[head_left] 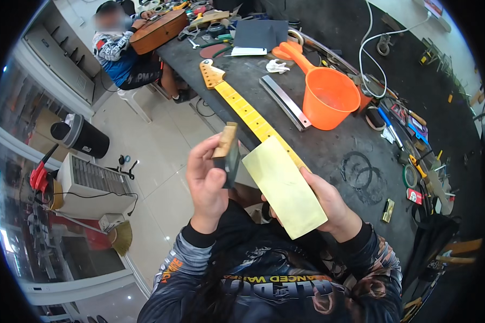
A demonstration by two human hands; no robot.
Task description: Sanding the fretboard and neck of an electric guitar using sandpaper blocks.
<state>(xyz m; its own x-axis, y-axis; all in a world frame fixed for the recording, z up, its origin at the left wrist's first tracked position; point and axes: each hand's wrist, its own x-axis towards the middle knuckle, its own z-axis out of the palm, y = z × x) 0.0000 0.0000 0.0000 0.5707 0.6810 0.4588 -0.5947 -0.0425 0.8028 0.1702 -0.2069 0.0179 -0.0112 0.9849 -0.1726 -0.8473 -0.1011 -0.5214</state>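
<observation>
My left hand (206, 180) grips a small wooden block (226, 141) with a dark sheet against its side, like a sanding block. A flat, pale yellow rectangular sheet (285, 188) is in my right hand (333, 202), tilted in front of me, with the thumb at its edge. The two held things are close together but apart. Beyond them a guitar neck (246, 114) lies along the table's near edge, its headstock (212, 74) pointing away and yellow covering between the frets. The sheet hides the neck's near end.
An orange dipper (331, 99) stands on the dark table (328, 156), beside a long metal bar (284, 102). Tools and tape rolls (409, 176) line the right side. Far left, another person (118, 54) sits holding a guitar body (159, 33). A small yellowish block (387, 210) lies at right.
</observation>
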